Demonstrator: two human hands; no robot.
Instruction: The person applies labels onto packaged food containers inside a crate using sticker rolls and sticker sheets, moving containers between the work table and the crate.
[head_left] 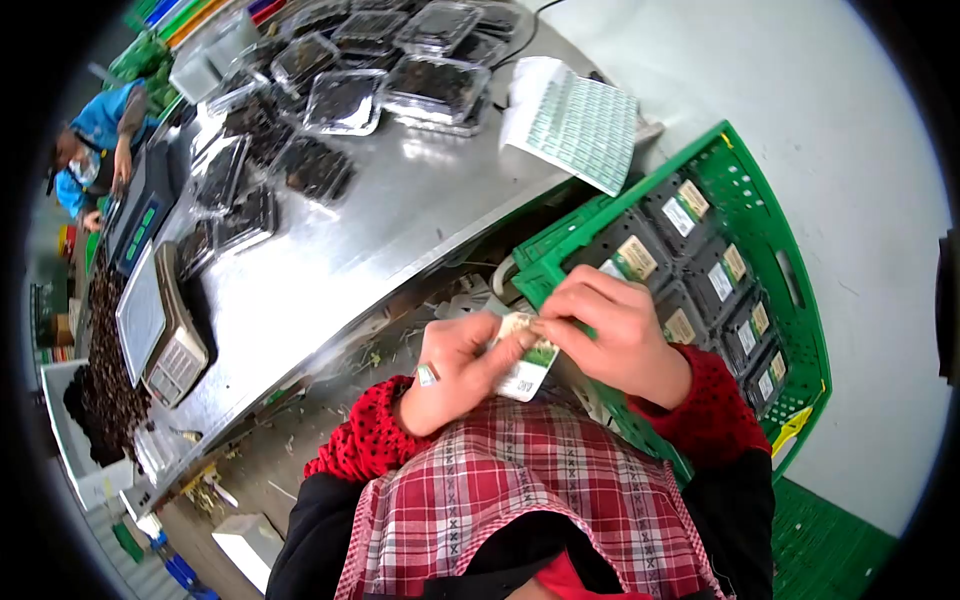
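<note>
My left hand [455, 370] pinches the small card [525, 362] near its top, and most of it hangs below my thumb. My right hand [622, 335] has its fingertips at the same top edge. The green crate [800, 290] is beside me.

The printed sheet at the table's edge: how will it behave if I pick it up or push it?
The printed sheet is probably floppy and light, since it looks thin and bends along one side. Pushed towards the green crate, it may slide off, as a corner overhangs the metal table.
</note>
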